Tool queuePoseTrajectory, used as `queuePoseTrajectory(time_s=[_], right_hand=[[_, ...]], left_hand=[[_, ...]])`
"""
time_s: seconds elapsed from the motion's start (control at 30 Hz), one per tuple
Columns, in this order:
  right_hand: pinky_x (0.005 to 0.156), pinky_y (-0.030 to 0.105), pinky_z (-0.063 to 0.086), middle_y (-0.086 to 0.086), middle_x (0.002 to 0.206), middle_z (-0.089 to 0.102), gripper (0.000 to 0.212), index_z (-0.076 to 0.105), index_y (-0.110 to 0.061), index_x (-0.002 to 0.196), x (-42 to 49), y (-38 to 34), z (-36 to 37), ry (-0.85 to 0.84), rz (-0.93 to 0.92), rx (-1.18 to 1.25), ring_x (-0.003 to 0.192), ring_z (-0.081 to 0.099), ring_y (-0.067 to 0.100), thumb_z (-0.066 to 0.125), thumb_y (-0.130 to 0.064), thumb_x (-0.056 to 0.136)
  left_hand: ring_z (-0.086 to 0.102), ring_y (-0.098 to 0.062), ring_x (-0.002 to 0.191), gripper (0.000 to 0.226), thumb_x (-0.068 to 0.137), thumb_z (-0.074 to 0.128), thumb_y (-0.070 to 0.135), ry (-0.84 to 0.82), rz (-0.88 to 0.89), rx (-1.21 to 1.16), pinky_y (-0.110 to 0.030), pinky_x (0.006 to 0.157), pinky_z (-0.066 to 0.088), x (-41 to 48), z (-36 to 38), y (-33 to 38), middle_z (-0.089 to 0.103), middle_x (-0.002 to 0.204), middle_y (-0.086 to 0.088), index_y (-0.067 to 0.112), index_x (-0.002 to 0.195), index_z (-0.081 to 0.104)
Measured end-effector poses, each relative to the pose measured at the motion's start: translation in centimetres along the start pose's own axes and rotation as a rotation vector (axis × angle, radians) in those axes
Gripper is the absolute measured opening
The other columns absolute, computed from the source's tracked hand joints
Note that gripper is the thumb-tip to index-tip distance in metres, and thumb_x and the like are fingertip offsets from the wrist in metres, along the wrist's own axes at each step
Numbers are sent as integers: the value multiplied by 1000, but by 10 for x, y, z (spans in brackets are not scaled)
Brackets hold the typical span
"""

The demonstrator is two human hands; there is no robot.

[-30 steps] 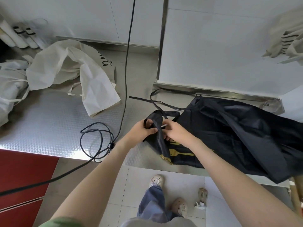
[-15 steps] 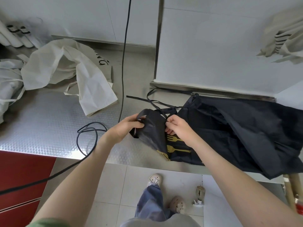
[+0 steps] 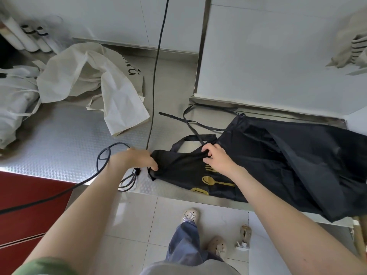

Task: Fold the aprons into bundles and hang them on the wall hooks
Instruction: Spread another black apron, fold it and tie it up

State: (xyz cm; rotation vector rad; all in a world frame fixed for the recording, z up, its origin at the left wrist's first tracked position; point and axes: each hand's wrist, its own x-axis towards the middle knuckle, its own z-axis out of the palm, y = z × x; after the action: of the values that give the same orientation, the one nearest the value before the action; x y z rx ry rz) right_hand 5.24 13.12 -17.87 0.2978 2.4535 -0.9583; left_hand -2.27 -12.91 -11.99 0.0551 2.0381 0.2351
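A black apron [image 3: 278,155] with gold cutlery print lies spread on the steel counter [image 3: 59,139], its thin straps trailing toward the wall. My left hand [image 3: 137,158] pinches the apron's left top corner. My right hand [image 3: 216,157] grips the top edge beside the neck loop. The bib is stretched flat between them. A cream apron [image 3: 95,80] lies crumpled at the back left. A striped cream bundle [image 3: 351,50] hangs on the wall at the upper right.
A black cable [image 3: 155,76] hangs down the wall and coils on the counter just left of my left hand. White aprons [image 3: 14,100] pile up at the far left. A red cabinet front [image 3: 29,205] sits below the counter. My feet stand on the tiled floor.
My hands have moved apart, the left one going left, and the bunched top of the black apron has been pulled out flat between them.
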Motion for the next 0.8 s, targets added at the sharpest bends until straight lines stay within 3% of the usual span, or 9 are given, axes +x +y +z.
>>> queuePoseTrajectory(time_s=[0.07,0.13,0.2,0.27,0.33,0.43,0.57,0.67,0.8], right_hand=[[88,33,51,-1,102,50,15,49,-25,107,1,-1,1,75,-35,-2,90,54,14,53,-15,96],[74,17,46,-2,96,51,10,51,-21,102,-1,-2,1,121,-65,42,81,53,9,53,-13,96],[67,13,41,-1,92,52,9,52,-17,98,-6,0,-1,125,-92,100,77,52,9,55,-10,94],[71,16,46,1,93,53,10,51,-15,94,-11,5,-4,109,-114,146,80,54,13,57,-7,92],[75,22,47,3,95,53,14,48,-13,89,-16,13,-9,101,-126,187,83,54,16,58,-4,89],[74,25,44,5,93,49,18,42,-11,86,-22,21,-14,104,-121,216,79,48,14,57,0,86],[71,25,39,10,91,46,20,39,-7,85,-26,25,-18,137,-127,247,75,40,13,55,5,84],[72,25,39,5,88,45,20,39,-6,83,-26,29,-21,143,-141,228,76,42,13,57,4,84],[70,28,37,-1,85,41,24,37,-9,80,-23,28,-22,127,-162,164,75,39,13,57,4,82]], left_hand=[[36,-25,135,73,76,66,62,-83,-4,-231,-34,109,27,2,-2,0,41,147,-6,20,133,48],[33,-25,139,74,85,48,68,-100,70,-395,-29,108,25,-6,-1,7,36,151,-8,18,139,43],[55,-31,113,73,94,22,65,-43,187,-601,-25,92,39,-10,0,14,57,129,-15,9,132,50],[59,-27,83,68,96,19,64,-34,180,-739,-37,98,44,-13,0,19,63,107,-16,10,110,57],[62,-27,90,38,99,44,44,-108,160,-679,-45,105,42,-2,0,21,63,117,-21,10,95,61],[69,-25,92,18,94,53,6,-389,207,-546,-41,97,50,-1,3,30,69,105,-21,0,108,63],[61,-10,54,17,92,47,-6,-595,323,-699,-38,89,52,-2,5,45,62,63,-6,5,87,60],[62,-13,55,19,88,53,-13,-408,265,-839,-26,62,57,-1,4,53,59,72,-12,4,96,50],[64,-21,80,49,85,64,-4,-111,166,-771,-21,57,56,14,2,52,50,108,-13,12,123,38]])
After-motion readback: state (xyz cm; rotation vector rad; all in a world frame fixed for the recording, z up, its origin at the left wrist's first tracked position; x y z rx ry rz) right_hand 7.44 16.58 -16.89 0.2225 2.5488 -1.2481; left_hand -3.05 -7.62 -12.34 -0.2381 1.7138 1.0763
